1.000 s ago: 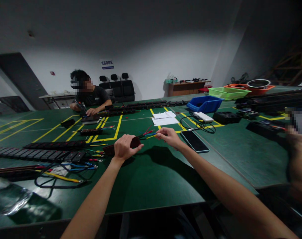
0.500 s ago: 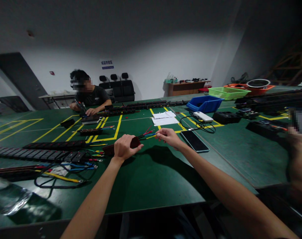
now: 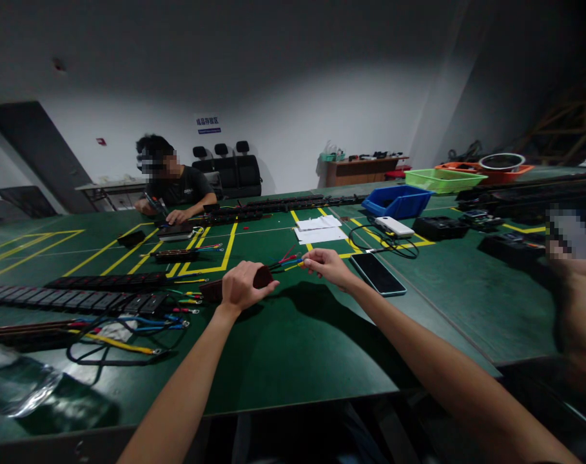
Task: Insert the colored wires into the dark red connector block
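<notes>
My left hand is wrapped over a dark, brownish-red housing, thumb reaching past its near end. Several coloured wires with lug ends stick out of that end to the right: red, blue, yellow and black. At their tips, my right hand pinches the wire ends between thumb and fingers; exactly which wires it grips is hard to make out. Just right of my right hand a phone lies face up on the green table.
Long black segmented strips with wire leads lie at left, near a clear plastic bottle. White papers, a white power bank and a blue bin stand beyond. A co-worker sits opposite; another person's hand is at far right.
My hands and the wires stay almost where they were. The other person's hand at far right has shifted slightly left with the blurred object.
</notes>
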### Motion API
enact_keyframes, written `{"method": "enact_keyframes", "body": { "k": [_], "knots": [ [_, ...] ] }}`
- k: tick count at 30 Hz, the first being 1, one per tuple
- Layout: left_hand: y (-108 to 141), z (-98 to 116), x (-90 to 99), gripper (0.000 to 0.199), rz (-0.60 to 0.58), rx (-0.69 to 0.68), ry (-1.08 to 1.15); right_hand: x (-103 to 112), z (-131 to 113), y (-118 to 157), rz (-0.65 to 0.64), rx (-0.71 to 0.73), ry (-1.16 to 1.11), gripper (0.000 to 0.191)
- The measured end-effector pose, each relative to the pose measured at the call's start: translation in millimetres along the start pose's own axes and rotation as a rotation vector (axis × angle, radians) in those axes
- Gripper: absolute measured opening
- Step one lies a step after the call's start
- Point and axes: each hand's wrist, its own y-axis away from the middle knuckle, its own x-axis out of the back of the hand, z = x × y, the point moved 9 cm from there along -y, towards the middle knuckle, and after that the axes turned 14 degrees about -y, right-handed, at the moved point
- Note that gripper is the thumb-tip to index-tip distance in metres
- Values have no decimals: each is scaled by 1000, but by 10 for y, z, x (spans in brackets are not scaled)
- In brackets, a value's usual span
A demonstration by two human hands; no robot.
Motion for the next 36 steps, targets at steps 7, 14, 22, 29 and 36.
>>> {"method": "enact_keyframes", "body": {
  "k": [7,14,22,29,36],
  "knots": [
    [-4,4,-17,48,-15,3,-5,-9,22,-9,-1,-5,-15,38],
    [0,-10,-44,49,-31,17,-20,11,-16,-1,19,31,4,40],
    [5,-48,-100,49,-70,39,-41,46,-15,1,47,21,24,40],
    [-3,-51,-119,49,-102,44,-56,28,-82,-14,12,116,215,36],
    [-6,-50,-131,49,-122,48,-51,26,-102,-16,10,164,282,34]
  ]
}}
